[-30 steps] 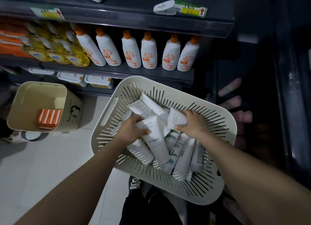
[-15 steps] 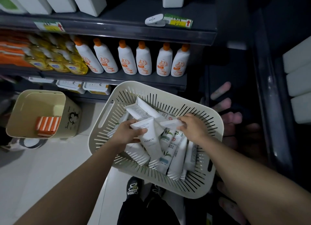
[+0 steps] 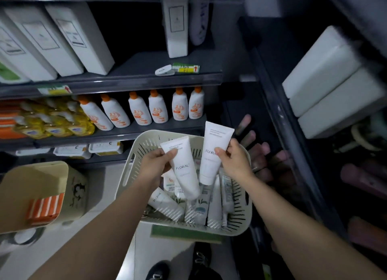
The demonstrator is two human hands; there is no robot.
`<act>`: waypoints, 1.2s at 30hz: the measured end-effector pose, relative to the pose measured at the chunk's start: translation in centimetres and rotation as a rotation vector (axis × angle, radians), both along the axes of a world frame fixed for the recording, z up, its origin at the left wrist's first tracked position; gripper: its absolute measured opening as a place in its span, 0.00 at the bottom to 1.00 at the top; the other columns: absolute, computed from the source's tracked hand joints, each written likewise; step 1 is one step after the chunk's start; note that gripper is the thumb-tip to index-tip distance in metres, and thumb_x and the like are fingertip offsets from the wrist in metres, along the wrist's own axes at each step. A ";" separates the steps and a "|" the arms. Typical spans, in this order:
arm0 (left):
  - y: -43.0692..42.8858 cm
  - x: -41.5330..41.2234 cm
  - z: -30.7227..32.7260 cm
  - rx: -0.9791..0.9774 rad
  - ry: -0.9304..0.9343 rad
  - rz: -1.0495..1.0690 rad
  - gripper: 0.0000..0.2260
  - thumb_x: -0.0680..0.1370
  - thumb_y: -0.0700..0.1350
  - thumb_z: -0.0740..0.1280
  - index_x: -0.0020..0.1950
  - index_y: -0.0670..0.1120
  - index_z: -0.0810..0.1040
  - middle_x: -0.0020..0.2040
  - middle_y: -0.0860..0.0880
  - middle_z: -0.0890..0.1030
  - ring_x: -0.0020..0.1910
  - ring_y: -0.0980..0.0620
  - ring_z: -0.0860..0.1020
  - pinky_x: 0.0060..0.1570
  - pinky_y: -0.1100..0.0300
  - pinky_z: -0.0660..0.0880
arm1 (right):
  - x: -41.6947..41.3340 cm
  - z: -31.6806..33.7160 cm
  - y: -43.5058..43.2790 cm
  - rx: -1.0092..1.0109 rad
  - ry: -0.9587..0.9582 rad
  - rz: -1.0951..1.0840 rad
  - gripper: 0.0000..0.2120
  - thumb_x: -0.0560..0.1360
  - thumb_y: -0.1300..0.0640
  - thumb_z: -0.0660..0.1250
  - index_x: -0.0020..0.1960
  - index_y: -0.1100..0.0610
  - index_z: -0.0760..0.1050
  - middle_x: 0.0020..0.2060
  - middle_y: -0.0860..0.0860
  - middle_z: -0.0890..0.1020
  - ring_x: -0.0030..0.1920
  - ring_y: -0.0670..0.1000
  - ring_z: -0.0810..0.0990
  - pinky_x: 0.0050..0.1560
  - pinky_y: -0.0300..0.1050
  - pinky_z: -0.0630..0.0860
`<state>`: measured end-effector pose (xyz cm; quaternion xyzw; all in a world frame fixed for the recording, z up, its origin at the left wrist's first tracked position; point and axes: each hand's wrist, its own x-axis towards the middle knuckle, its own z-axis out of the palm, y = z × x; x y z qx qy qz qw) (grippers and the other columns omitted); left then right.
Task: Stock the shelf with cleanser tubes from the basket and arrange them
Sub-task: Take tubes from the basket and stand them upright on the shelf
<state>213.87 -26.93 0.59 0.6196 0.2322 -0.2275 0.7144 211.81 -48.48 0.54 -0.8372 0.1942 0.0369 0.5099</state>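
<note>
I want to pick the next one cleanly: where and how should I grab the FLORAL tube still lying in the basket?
Grip the FLORAL tube around its body near the lettering, coming from above on the basket's left side. It lies tilted on top of the pile with that end exposed; its lower end sits among other tubes. Both the left hand and right hand already hold tubes.

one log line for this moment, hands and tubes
left hand: holds tube | right hand: holds second tube | both above basket | shelf: not reached
</note>
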 end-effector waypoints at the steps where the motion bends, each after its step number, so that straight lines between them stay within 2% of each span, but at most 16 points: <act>1: -0.2 0.2 0.6 -0.003 -0.014 -0.008 0.10 0.75 0.42 0.71 0.36 0.44 0.75 0.31 0.52 0.80 0.28 0.56 0.77 0.27 0.66 0.73 | -0.5 0.9 0.2 0.011 -0.023 -0.042 0.12 0.76 0.57 0.68 0.56 0.60 0.71 0.49 0.51 0.83 0.51 0.51 0.82 0.57 0.57 0.77; 2: -0.3 0.2 1.3 -0.003 -0.027 -0.022 0.12 0.75 0.43 0.72 0.34 0.45 0.72 0.31 0.51 0.80 0.31 0.55 0.77 0.33 0.64 0.73 | -1.1 1.7 0.4 0.032 -0.051 -0.084 0.12 0.76 0.58 0.68 0.57 0.61 0.71 0.48 0.49 0.82 0.49 0.48 0.81 0.56 0.55 0.77; 4: -0.7 0.2 2.9 0.000 -0.046 -0.066 0.11 0.75 0.45 0.72 0.36 0.45 0.73 0.35 0.51 0.81 0.35 0.54 0.77 0.42 0.60 0.74 | -2.5 3.7 0.8 0.080 -0.103 -0.162 0.11 0.77 0.61 0.67 0.58 0.62 0.72 0.44 0.45 0.81 0.45 0.41 0.80 0.52 0.47 0.78; 7: -1.5 -0.3 5.3 -0.020 -0.110 -0.131 0.09 0.76 0.45 0.71 0.36 0.46 0.78 0.38 0.49 0.82 0.36 0.52 0.78 0.41 0.58 0.76 | -5.3 6.6 1.5 0.137 -0.162 -0.271 0.10 0.78 0.61 0.66 0.59 0.58 0.72 0.44 0.43 0.80 0.45 0.41 0.79 0.46 0.35 0.76; 9: -2.0 -1.0 7.0 -0.044 -0.164 -0.196 0.04 0.77 0.44 0.70 0.43 0.45 0.81 0.41 0.45 0.82 0.38 0.49 0.78 0.39 0.57 0.77 | -7.3 8.3 1.9 0.141 -0.217 -0.347 0.11 0.78 0.61 0.65 0.60 0.57 0.73 0.46 0.45 0.81 0.48 0.44 0.80 0.48 0.36 0.77; 11: -2.8 -1.9 8.6 -0.065 -0.219 -0.258 0.05 0.77 0.44 0.70 0.48 0.43 0.82 0.41 0.43 0.80 0.36 0.49 0.76 0.38 0.56 0.75 | -9.5 9.6 2.1 0.117 -0.252 -0.416 0.09 0.78 0.60 0.66 0.58 0.54 0.74 0.47 0.44 0.82 0.50 0.45 0.81 0.51 0.40 0.78; 14: -4.1 -3.5 10.6 -0.047 -0.277 -0.351 0.05 0.77 0.44 0.70 0.47 0.44 0.82 0.33 0.49 0.79 0.25 0.56 0.73 0.29 0.62 0.72 | -12.9 11.1 1.9 0.099 -0.261 -0.525 0.04 0.76 0.54 0.67 0.50 0.46 0.75 0.47 0.41 0.83 0.50 0.43 0.81 0.54 0.49 0.78; 17: -5.6 -5.4 12.2 -0.043 -0.311 -0.471 0.05 0.76 0.45 0.71 0.41 0.45 0.81 0.33 0.46 0.75 0.27 0.53 0.70 0.28 0.63 0.70 | -16.7 12.8 1.5 0.054 -0.278 -0.618 0.06 0.73 0.47 0.67 0.50 0.44 0.75 0.50 0.44 0.83 0.52 0.48 0.82 0.56 0.57 0.78; 19: -6.7 -6.9 13.0 -0.040 -0.324 -0.554 0.07 0.76 0.45 0.70 0.41 0.43 0.80 0.36 0.44 0.75 0.28 0.53 0.72 0.31 0.60 0.71 | -19.3 13.8 1.2 0.032 -0.296 -0.683 0.04 0.75 0.49 0.67 0.50 0.44 0.75 0.49 0.44 0.83 0.51 0.47 0.81 0.54 0.54 0.79; 21: -7.9 -8.5 13.7 -0.048 -0.333 -0.623 0.10 0.76 0.45 0.70 0.47 0.37 0.79 0.39 0.44 0.78 0.29 0.54 0.76 0.31 0.61 0.74 | -22.0 14.6 0.7 0.014 -0.315 -0.750 0.05 0.77 0.53 0.66 0.53 0.48 0.74 0.47 0.42 0.82 0.50 0.45 0.81 0.51 0.48 0.79; 24: -9.8 -11.3 14.7 -0.073 -0.331 -0.731 0.14 0.76 0.45 0.70 0.51 0.33 0.79 0.43 0.43 0.81 0.35 0.50 0.79 0.34 0.59 0.76 | -26.2 15.6 0.3 0.002 -0.331 -0.844 0.08 0.78 0.54 0.66 0.57 0.50 0.75 0.50 0.42 0.82 0.52 0.44 0.80 0.54 0.47 0.78; 27: -11.6 -14.8 15.9 -0.099 -0.337 -0.813 0.06 0.77 0.43 0.69 0.49 0.40 0.81 0.39 0.47 0.82 0.29 0.56 0.79 0.32 0.60 0.76 | -30.3 16.1 0.0 -0.013 -0.322 -0.934 0.07 0.77 0.54 0.66 0.55 0.50 0.74 0.51 0.44 0.82 0.52 0.46 0.81 0.54 0.49 0.78; 29: -12.5 -17.3 16.5 -0.099 -0.342 -0.880 0.04 0.77 0.43 0.69 0.46 0.44 0.81 0.39 0.46 0.82 0.32 0.51 0.79 0.36 0.57 0.76 | -33.5 16.3 -0.1 -0.040 -0.310 -0.982 0.06 0.77 0.53 0.66 0.54 0.49 0.74 0.50 0.45 0.82 0.51 0.47 0.81 0.53 0.50 0.79; 32: -13.7 -21.4 17.3 -0.108 -0.372 -0.982 0.05 0.77 0.45 0.70 0.45 0.44 0.81 0.43 0.40 0.82 0.37 0.45 0.77 0.39 0.51 0.73 | -38.5 16.7 0.0 -0.104 -0.302 -1.047 0.07 0.77 0.51 0.67 0.55 0.50 0.75 0.50 0.45 0.83 0.50 0.47 0.81 0.53 0.53 0.79; 35: -14.6 -26.4 18.4 -0.132 -0.398 -1.039 0.03 0.77 0.42 0.69 0.46 0.44 0.80 0.40 0.44 0.83 0.33 0.50 0.79 0.29 0.61 0.75 | -43.9 17.3 0.7 -0.127 -0.326 -1.104 0.05 0.77 0.52 0.67 0.53 0.48 0.75 0.49 0.43 0.82 0.50 0.47 0.81 0.54 0.54 0.79; 36: -14.9 -28.1 18.8 -0.147 -0.396 -1.055 0.02 0.77 0.41 0.69 0.45 0.43 0.80 0.40 0.44 0.83 0.33 0.50 0.80 0.30 0.60 0.77 | -45.6 17.5 0.9 -0.134 -0.320 -1.124 0.05 0.77 0.52 0.67 0.52 0.49 0.75 0.48 0.44 0.83 0.49 0.47 0.81 0.54 0.55 0.79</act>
